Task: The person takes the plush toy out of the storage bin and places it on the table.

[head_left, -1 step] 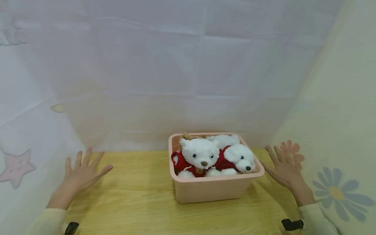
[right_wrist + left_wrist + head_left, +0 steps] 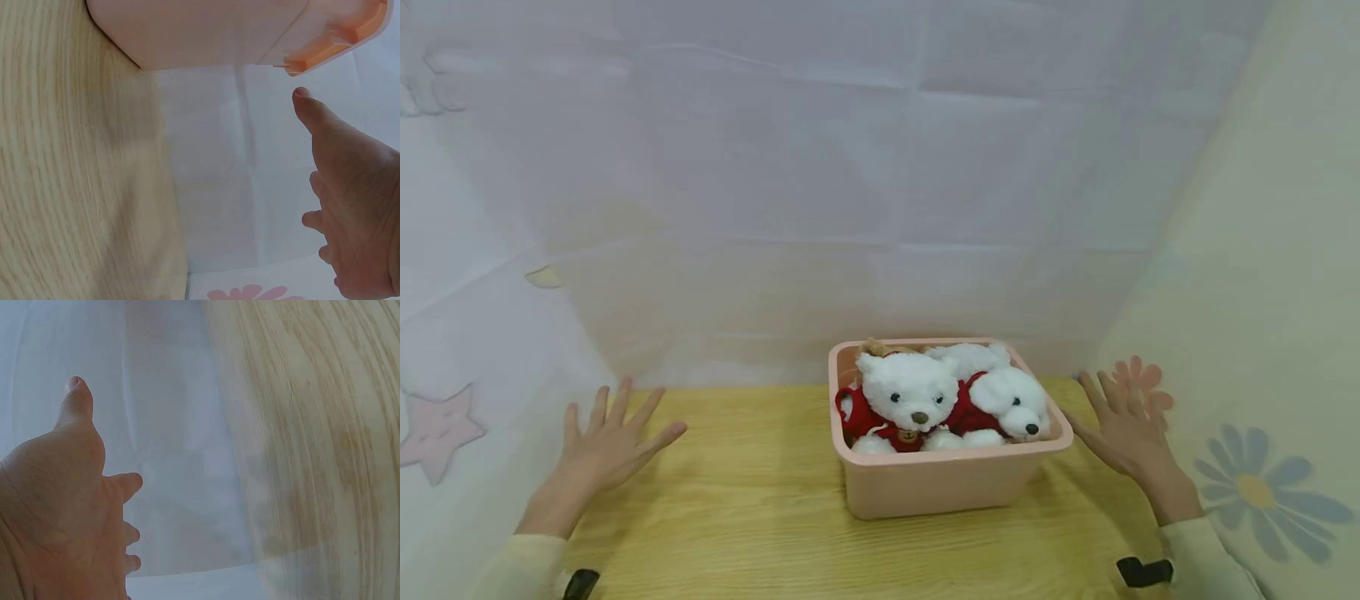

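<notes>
A pink bin (image 2: 940, 487) with two white bears (image 2: 951, 400) stands near the worktop's (image 2: 752, 500) back right corner. The right hand (image 2: 1123, 433), fingers spread, hovers just beside it; the left hand (image 2: 613, 442), also released, is at the left edge.

You have no readable text, label, brand, number or sign in any of the three views. The pink bin (image 2: 951, 487), the white plush bears (image 2: 951, 402), the wooden table (image 2: 752, 508) and the cloth backdrop (image 2: 850, 167) carry no lettering; the backdrop shows only printed star and flower shapes, not writing
</notes>
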The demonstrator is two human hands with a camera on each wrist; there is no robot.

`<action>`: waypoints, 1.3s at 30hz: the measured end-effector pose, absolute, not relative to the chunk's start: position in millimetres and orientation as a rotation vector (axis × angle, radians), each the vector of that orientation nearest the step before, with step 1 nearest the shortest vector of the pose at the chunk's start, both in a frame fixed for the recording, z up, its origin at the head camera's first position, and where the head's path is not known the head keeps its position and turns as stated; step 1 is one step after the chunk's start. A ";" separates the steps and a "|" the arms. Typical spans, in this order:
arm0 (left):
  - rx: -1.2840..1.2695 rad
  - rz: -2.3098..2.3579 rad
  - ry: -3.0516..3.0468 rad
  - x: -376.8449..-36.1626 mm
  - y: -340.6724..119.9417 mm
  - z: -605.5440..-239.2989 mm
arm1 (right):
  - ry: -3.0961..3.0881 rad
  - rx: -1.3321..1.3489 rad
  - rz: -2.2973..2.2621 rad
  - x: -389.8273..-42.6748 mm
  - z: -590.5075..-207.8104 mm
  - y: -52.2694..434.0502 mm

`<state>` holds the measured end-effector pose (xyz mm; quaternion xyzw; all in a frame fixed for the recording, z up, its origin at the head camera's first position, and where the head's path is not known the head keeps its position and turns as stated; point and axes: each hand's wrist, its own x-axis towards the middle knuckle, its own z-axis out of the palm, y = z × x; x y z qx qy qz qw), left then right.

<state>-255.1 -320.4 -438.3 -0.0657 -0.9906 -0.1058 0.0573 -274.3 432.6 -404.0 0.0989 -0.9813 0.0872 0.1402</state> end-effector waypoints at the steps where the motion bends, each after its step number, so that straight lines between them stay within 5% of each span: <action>1: -0.204 -0.324 -3.002 -255.4 -320.2 -438.4 | -2.824 0.293 0.259 -273.6 -403.2 432.3; 18: -0.356 -0.429 -2.859 -249.2 -299.3 -416.8 | -2.704 0.466 0.793 -254.9 -351.9 402.6; 39: -0.631 -0.405 -2.732 -235.5 -219.7 -387.7 | -2.739 0.614 1.154 -264.3 -367.7 394.7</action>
